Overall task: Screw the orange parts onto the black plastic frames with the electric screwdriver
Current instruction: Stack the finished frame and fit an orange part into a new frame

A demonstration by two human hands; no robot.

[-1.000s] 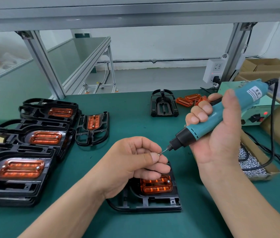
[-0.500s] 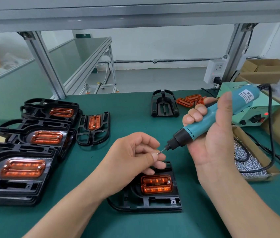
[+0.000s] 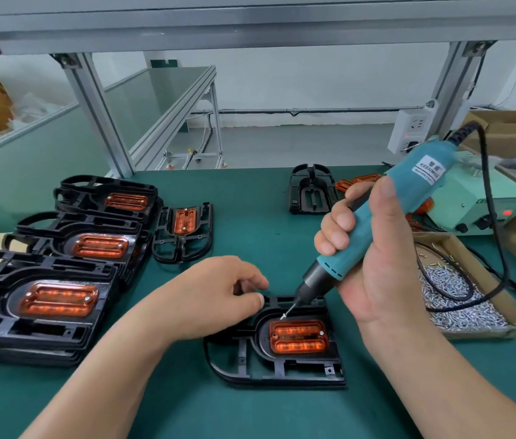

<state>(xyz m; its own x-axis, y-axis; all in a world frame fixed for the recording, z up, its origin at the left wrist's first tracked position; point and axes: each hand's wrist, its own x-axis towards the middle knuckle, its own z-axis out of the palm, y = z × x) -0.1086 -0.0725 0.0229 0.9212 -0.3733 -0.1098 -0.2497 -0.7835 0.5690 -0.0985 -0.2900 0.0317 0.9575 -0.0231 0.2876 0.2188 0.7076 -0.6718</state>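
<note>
While the right hand (image 3: 373, 264) grips the driver (image 3: 386, 223), fingers wrapped round its barrel, the bit slants down-left, its tip carrying a screw (image 3: 283, 316) just off the far-left corner of the orange part (image 3: 297, 336). The orange part sits in the frame (image 3: 250, 369), long axis left-right. Left hand (image 3: 215, 296) at the frame's far-left rim, fingers loosely curled, nothing seen held. The left hole looks like the target; right hand nearer.
</note>
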